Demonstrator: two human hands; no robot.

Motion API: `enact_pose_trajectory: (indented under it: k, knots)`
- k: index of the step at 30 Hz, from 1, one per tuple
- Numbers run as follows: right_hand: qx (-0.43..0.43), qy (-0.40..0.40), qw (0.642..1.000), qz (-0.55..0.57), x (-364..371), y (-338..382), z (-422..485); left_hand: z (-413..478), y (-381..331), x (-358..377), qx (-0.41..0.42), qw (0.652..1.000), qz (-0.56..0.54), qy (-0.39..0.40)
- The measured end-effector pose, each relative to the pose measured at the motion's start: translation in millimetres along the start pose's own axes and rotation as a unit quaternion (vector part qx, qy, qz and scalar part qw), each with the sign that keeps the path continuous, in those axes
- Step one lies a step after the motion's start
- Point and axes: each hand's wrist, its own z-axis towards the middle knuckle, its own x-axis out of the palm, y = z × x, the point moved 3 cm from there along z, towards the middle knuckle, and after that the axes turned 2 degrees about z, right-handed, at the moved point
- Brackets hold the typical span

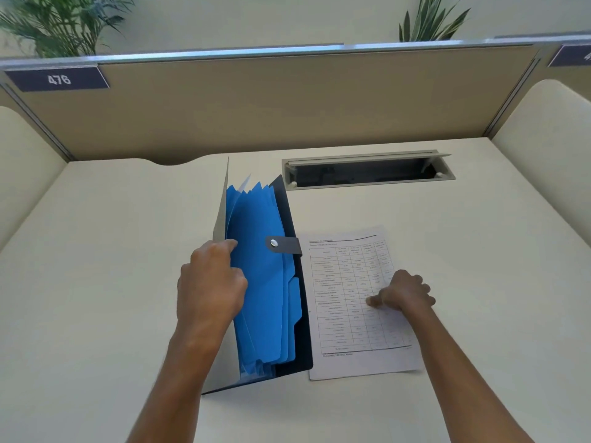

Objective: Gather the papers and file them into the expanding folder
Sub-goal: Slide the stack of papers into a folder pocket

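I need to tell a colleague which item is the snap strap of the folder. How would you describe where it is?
Start from the expanding folder standing open on the desk, left of the printed paper. Its dark cover lies against the paper's left edge. The snap strap is the short dark tab reaching from that cover over the blue dividers, the only part with a round silver button.

The expanding folder (pixel 271 282) lies open on the tabletop, dark cover flat, grey flap raised, blue tabbed dividers fanned. Just right of it lies a printed sheet of paper (pixel 348 302), flat, bearing a table.
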Motion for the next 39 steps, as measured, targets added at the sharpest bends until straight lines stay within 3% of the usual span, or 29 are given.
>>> enact_pose_trajectory:
  k: [7,11,17,27,33,39]
  knots:
    - [-0.033,-0.031,0.998,0.043,0,2,-4,1,0,2,-0.001,1.0,0.004,0.007]
    - [-0.054,0.022,0.991,0.124,-5,-3,0,2,2,-1,0.001,1.0,0.002,0.006]
    - [-0.069,0.097,0.95,0.288,-19,-17,11,3,4,-3,-0.001,1.0,-0.005,0.002]
    - [-0.121,0.173,0.951,0.227,-26,-21,17,5,6,-5,0.001,1.0,-0.029,0.006]
    - [-0.196,0.23,0.912,0.277,-38,-27,10,8,10,-7,0.01,0.999,-0.033,0.015]
    - [-0.209,0.185,0.873,0.401,-80,-28,-6,10,16,-6,0.014,0.999,-0.045,0.019]
